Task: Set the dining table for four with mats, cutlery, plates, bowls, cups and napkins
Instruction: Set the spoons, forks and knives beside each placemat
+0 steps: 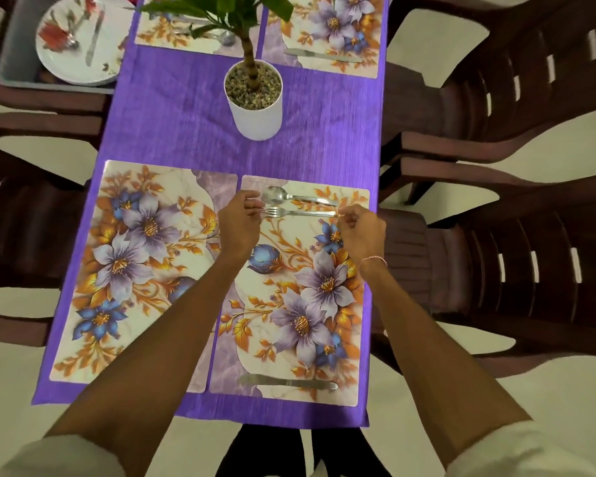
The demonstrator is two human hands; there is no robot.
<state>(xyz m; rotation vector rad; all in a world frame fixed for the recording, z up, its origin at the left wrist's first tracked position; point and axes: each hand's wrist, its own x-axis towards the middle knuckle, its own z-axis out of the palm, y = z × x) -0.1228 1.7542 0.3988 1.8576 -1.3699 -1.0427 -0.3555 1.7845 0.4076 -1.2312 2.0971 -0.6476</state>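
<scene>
The fork (298, 212) lies crosswise near the top edge of the right-hand mat (300, 342) in the lower middle of the frame, just below a spoon (300, 198) that runs parallel to it, tines and bowl both pointing toward frame left. Each end of the fork is taken by a hand, which looks like squaring it up against the spoon so the pair sit neat and even. The left hand (238, 225) reaches in from the lower left, knuckles up, fingers curled with thumb and forefinger closed at the tines; the right hand (360, 232), a thin band at its wrist, comes from the lower right and pinches the handle tip, its other fingers tucked in. Both forearms stretch forward over the mat, wrists low. A knife (289, 382) sits along the same mat's bottom edge, probably leaving the middle free for a plate. The left-hand mat (145, 270) beside it carries no cutlery. At the top right a far mat (365, 36) has a knife on it, a potted plant (253, 98) stands at the table's centre, and plates (80, 39) wait in a grey tub (18, 46) at the upper left, so the setting seems early on.
</scene>
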